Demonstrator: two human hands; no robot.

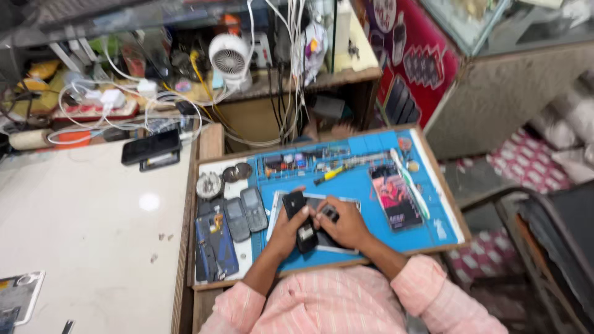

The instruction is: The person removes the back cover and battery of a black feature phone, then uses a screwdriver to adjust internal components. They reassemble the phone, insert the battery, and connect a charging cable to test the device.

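Note:
My left hand (286, 232) grips a small black phone (299, 218) that stands on end over a blue work mat (359, 185). My right hand (344, 224) rests beside it, fingertips on a small dark part (330, 213) next to the phone. Both hands are over a white-edged flat panel (312, 204) lying on the mat. My pink striped sleeves fill the bottom of the view.
Two grey keypad phones (245, 214) and an opened blue phone body (215, 244) lie left of my hands. A yellow-handled screwdriver (328, 175), a toothbrush (408, 184) and a colourful phone (396, 198) sit on the mat. A black phone (150, 147), a small white fan (229, 57) and tangled cables lie behind.

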